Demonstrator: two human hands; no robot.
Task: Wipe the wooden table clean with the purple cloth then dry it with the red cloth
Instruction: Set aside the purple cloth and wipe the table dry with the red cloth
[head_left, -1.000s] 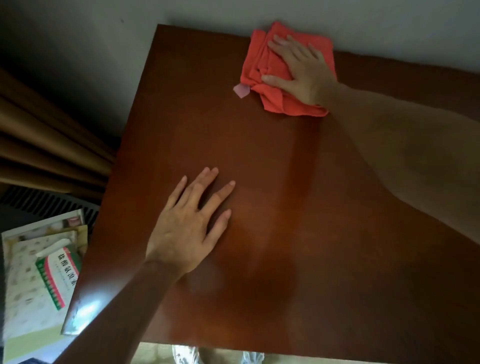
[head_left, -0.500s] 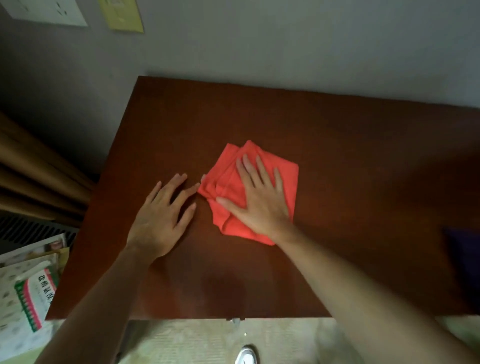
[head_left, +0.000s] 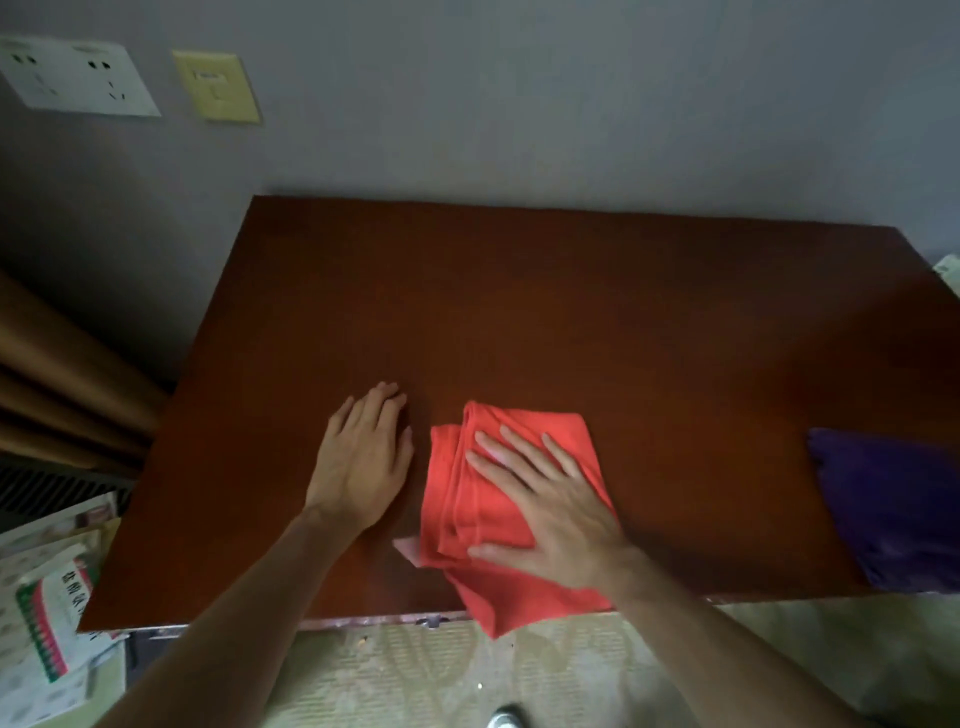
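The folded red cloth lies near the front edge of the dark wooden table, one corner hanging over that edge. My right hand presses flat on the cloth, fingers spread. Just left of the cloth, my left hand rests flat on the bare wood with nothing in it. The purple cloth lies bunched at the table's right end, apart from both hands.
A grey wall with a white socket plate and a yellow plate stands behind the table. Tan curtains hang at the left. Boxes and papers lie on the floor by the left corner. Patterned floor runs below the front edge.
My right hand has dragged the red cloth from the table's far edge back to the front edge. The left hand stays flat on the wood. The view has tilted up toward the wall.
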